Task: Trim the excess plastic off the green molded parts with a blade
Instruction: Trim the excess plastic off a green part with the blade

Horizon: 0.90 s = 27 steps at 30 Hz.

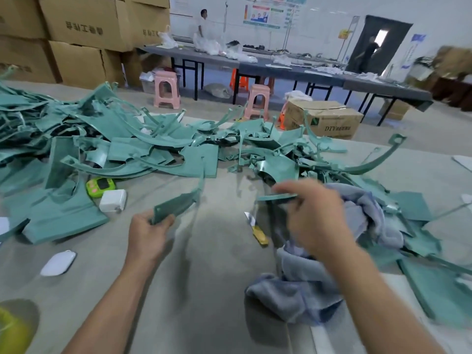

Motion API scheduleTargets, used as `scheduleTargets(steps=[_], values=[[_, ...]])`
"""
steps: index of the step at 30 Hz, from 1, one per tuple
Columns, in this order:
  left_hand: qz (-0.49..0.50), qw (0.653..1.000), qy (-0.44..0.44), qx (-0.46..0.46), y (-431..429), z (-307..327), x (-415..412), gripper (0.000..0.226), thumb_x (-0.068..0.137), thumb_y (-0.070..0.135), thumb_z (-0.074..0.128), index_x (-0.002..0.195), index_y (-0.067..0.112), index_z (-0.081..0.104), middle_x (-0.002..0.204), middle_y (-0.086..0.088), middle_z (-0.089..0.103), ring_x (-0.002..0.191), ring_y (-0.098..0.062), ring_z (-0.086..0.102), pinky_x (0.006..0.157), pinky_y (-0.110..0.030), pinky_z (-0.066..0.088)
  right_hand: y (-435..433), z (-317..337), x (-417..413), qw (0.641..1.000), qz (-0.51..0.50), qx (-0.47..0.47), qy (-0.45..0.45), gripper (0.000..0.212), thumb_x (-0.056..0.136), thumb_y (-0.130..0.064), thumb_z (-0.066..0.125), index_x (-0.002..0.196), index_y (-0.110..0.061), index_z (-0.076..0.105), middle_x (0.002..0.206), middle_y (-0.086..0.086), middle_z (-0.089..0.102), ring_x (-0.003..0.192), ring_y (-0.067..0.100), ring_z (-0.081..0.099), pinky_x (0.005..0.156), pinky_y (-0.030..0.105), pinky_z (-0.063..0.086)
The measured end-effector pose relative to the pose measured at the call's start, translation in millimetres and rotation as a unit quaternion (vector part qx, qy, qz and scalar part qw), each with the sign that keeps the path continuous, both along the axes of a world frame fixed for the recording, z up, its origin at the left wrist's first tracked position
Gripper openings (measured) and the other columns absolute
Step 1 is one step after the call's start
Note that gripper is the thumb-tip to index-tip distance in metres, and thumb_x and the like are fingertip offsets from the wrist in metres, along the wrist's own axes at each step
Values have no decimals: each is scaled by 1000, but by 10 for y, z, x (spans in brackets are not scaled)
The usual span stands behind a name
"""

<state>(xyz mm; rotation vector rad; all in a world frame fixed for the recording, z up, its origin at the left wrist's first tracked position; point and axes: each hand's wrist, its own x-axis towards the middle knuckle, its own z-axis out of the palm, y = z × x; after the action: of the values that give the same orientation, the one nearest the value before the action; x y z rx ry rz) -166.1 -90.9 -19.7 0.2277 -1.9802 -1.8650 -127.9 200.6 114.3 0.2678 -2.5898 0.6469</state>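
My left hand [149,232] grips the lower end of a curved green molded part [178,201] that rises up and to the right. My right hand [316,213], blurred, pinches a thin green plastic strip [277,197] above the table. A blade with a yellow-brown handle [256,229] lies on the grey table cover between my hands, untouched. A large heap of green molded parts [122,146] covers the table behind and to the left, with more green pieces [434,290] at the right.
A blue-grey cloth [301,290] is bunched under my right forearm. A white charger [113,200], a green timer [100,186] and a white oval object [58,263] lie at the left. Pink stools [167,89], cardboard boxes [324,118] and long tables with people stand beyond.
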Motion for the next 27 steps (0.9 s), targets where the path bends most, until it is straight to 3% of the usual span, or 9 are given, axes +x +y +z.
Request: scheduleTargets(steps=[2, 5, 7, 9, 11, 14, 19, 24, 27], values=[[5, 994, 11, -106, 59, -35, -18, 66, 84, -6, 72, 95, 59, 71, 79, 38, 68, 83, 12, 65, 74, -3, 46, -242, -290, -65, 996, -6, 48, -80, 20, 86, -32, 53, 74, -22, 66, 69, -8, 65, 68, 19, 59, 55, 31, 43], [1, 965, 36, -258, 49, -82, -28, 60, 76, -5, 78, 110, 45, 75, 107, 32, 67, 104, 12, 61, 93, 1, 37, -245, -743, -297, 957, -102, 127, -241, 39, 100, -52, 48, 82, -18, 55, 92, 7, 68, 90, 32, 64, 67, 35, 40], [-8, 941, 53, -333, 22, -146, -60, 57, 70, -5, 81, 108, 36, 79, 112, 25, 66, 105, 7, 58, 97, 3, 32, -188, -986, -394, 949, -111, 140, -261, 36, 102, -51, 44, 96, -18, 57, 109, 7, 70, 100, 32, 64, 70, 35, 38], [-24, 924, 42, -380, 32, -191, -105, 56, 67, -5, 83, 107, 33, 80, 112, 20, 70, 106, 1, 61, 99, 0, 31, -167, -1172, -443, 959, -102, 121, -235, 32, 101, -50, 36, 95, -24, 54, 106, 2, 69, 93, 27, 62, 68, 35, 35], [-36, 910, 15, -412, 80, -211, -142, 57, 66, -5, 80, 108, 33, 80, 116, 13, 74, 110, -10, 66, 99, -5, 31, -123, -1283, -500, 964, -98, 83, -233, 29, 100, -45, 40, 85, -24, 53, 90, -4, 66, 80, 22, 59, 62, 36, 38], [-42, 891, 8, -453, 151, -206, -131, 58, 63, -1, 80, 111, 30, 79, 116, 8, 75, 108, -6, 59, 93, -4, 26, -33, -1341, -561, 967, -76, 36, -240, 24, 96, -37, 55, 79, -21, 56, 74, -4, 62, 71, 16, 57, 66, 39, 49], [-53, 875, -15, -482, 248, -130, -92, 51, 79, 12, 75, 126, 33, 71, 129, 12, 68, 117, -7, 59, 100, -14, 32, -44, -1301, -466, 977, -21, -175, -122, 17, 94, -26, 59, 77, -23, 58, 63, -7, 62, 56, 11, 53, 52, 35, 40], [-55, 867, -24, -494, 311, -105, -74, 54, 84, 12, 74, 133, 33, 66, 136, 13, 63, 123, -9, 60, 105, -16, 31, -186, -1319, -422, 893, 136, -360, -232, 20, 96, -8, 63, 81, -17, 72, 63, 11, 66, 46, 16, 49, 46, 22, 37], [-59, 871, -21, -488, 297, -98, -58, 50, 84, 14, 78, 130, 30, 68, 132, 11, 66, 120, -10, 63, 104, -19, 36, -249, -1314, -406, 862, 191, -371, -289, 12, 85, -22, 64, 80, -17, 73, 66, 10, 69, 49, 15, 51, 50, 25, 39]])
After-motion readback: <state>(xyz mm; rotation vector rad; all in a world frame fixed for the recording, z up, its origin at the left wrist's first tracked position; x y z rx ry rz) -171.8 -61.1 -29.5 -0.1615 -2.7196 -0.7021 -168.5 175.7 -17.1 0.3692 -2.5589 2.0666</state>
